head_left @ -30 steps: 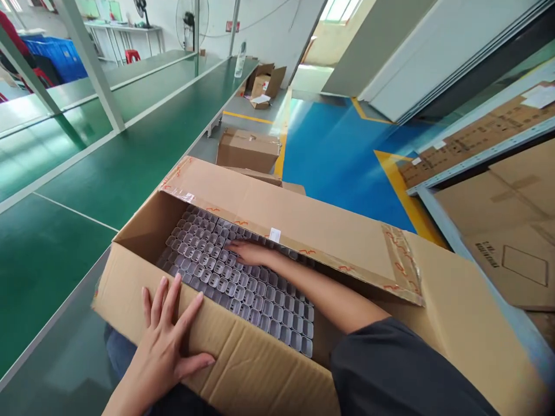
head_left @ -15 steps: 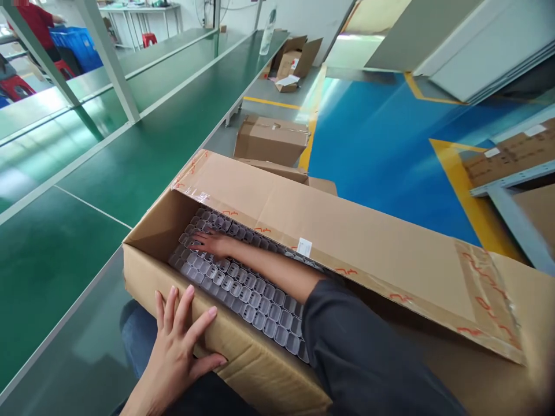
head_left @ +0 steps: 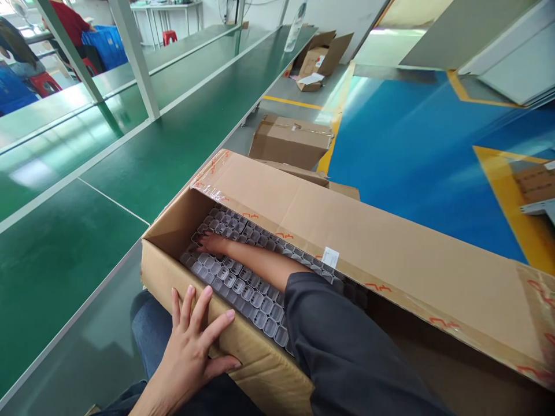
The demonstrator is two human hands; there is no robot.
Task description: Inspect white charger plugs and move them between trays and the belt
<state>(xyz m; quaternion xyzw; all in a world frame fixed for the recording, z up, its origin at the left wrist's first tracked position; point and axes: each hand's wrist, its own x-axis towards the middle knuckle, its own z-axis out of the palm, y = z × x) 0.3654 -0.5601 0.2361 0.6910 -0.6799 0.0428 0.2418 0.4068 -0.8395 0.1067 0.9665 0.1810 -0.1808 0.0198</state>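
A long open cardboard box [head_left: 264,370] lies in front of me, filled with rows of small clear plastic containers [head_left: 238,285]. My right hand [head_left: 213,244] reaches into its far left end. There the fingers are bent down onto the containers and apart, with the tips partly hidden; nothing is seen lifted. Against the box's near wall my left hand [head_left: 191,341] lies open, fingers spread and thumb out to the side. Beyond the containers, the raised box flap [head_left: 347,214] carries brown tape, orange marks and a white label [head_left: 330,257].
A long green workbench [head_left: 130,167] with upright posts runs along the left, a clear bottle [head_left: 295,28] near its far end. More cardboard boxes [head_left: 290,141] stand on the floor past the flap. Other people [head_left: 71,26] sit at the far left near blue crates [head_left: 106,46].
My right hand's fingers, earlier stretched out over the containers, now bend down among them. The view has shifted, so everything sits further right. My left hand stays on the box wall.
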